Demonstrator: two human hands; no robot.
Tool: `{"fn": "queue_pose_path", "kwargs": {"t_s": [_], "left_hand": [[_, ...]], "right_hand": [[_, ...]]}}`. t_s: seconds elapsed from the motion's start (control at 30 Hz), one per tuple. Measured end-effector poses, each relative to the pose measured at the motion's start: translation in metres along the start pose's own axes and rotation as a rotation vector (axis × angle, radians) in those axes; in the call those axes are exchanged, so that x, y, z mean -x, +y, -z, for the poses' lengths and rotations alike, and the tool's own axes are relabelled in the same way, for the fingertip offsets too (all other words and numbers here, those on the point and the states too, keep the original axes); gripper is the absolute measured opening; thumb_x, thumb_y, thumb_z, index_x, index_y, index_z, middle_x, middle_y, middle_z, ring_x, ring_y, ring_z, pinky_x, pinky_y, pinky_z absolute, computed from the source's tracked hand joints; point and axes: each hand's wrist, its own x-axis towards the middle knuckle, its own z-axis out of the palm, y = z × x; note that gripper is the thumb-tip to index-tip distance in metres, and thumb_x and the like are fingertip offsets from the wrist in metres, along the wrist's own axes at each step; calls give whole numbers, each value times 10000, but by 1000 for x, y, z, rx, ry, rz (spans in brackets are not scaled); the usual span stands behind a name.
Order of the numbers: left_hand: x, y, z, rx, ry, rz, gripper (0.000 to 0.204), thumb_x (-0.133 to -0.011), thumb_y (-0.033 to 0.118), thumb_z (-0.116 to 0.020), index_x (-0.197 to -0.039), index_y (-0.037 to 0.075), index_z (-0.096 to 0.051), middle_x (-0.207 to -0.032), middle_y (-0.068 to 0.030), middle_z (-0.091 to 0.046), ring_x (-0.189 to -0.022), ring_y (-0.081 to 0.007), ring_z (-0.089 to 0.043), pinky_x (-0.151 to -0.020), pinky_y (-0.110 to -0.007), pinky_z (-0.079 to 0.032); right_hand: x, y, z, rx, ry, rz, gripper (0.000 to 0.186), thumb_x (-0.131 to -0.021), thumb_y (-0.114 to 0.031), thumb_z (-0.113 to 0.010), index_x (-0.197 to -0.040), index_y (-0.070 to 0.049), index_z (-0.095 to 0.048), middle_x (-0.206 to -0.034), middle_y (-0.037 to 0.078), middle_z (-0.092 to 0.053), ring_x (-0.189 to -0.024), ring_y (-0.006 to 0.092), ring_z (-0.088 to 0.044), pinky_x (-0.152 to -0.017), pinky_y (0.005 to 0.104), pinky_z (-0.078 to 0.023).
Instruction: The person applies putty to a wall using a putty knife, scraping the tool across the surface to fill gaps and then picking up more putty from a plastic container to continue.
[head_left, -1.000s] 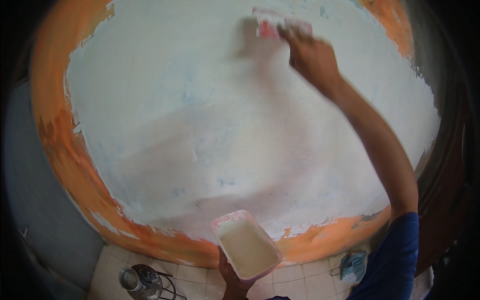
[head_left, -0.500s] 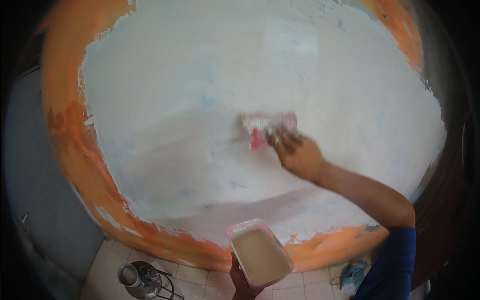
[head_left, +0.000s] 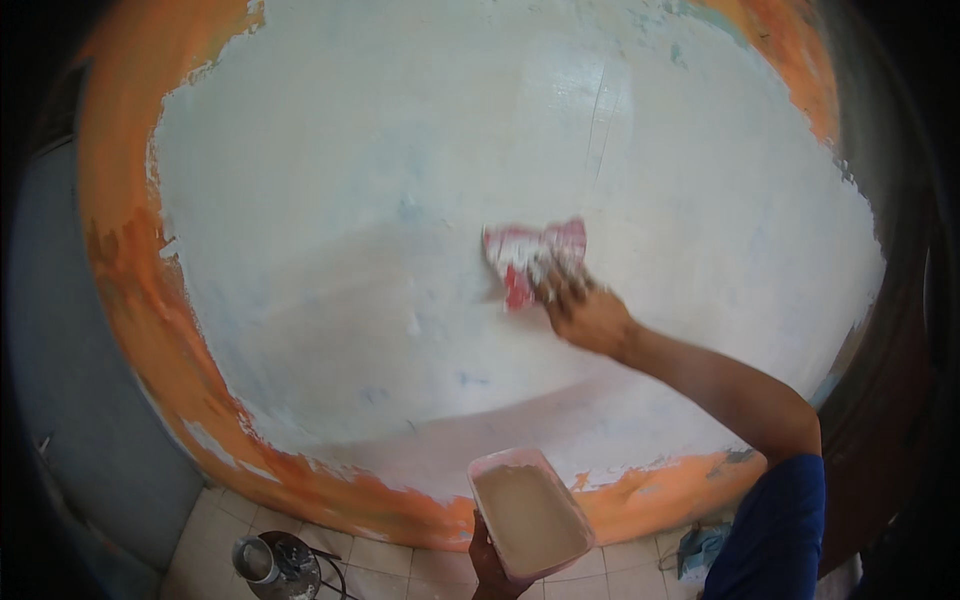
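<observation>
My right hand [head_left: 580, 305] is closed on a red putty spreader [head_left: 516, 288] smeared with white, its wide edge up against the wall. White filler [head_left: 330, 180] covers the middle of that wall, with faint bluish patches showing through. Low in front of me, my left hand [head_left: 490, 560] grips a pinkish rectangular tub [head_left: 572, 495] from its left side and below. Inside the tub lies smooth beige-grey filler [head_left: 525, 515]. Part of the left hand's fingers is hidden behind the tub.
Bare orange paint [head_left: 130, 270] borders the white area. A dark round stool [head_left: 295, 572] bearing a metal can [head_left: 258, 562] stands on the tiled floor [head_left: 385, 558] at lower left. A grey door-like panel [head_left: 80, 350] is at the left. Bluish cloth or bag [head_left: 705, 550] lies at lower right.
The spreader has tilted slightly and shifted a little left on the wall. The tub has moved slightly right and down, while the view has shifted a little.
</observation>
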Motion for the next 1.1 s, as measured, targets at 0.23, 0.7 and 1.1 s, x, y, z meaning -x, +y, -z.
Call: {"fn": "queue_pose_path", "kwargs": {"t_s": [0.23,0.7,1.1], "left_hand": [[-3,-4,3,17,37,14,680,-869,589,-375,-1366,128,-331,-1329,-137,-430,-1186,-346,-454,-945,-577,-379],[5,-7,51,-136,137,-28,608,-917,511,-240,-1341,82,-316,-1276,-135,-436,-1145,-314,-472,-934,-514,-414],[6,-11,41,-8,125,-21,563,-898,503,-409,-1322,133,-386,-1280,-107,-462,-1157,-330,-469,-955,-560,-371]], "right_hand": [[-38,127,58,62,245,-346,529,-655,47,-555,-1174,-54,-520,-1144,136,-580,-914,258,-617,-672,352,-534],[88,-42,25,-242,-166,-113,426,-727,-49,-541,-1125,101,-516,-1152,258,-533,-1088,393,-529,-884,456,-474],[34,90,-2,-29,-124,-441,496,-796,-91,-491,-1281,-25,-406,-1302,212,-420,-1103,396,-498,-687,427,-542]]}}
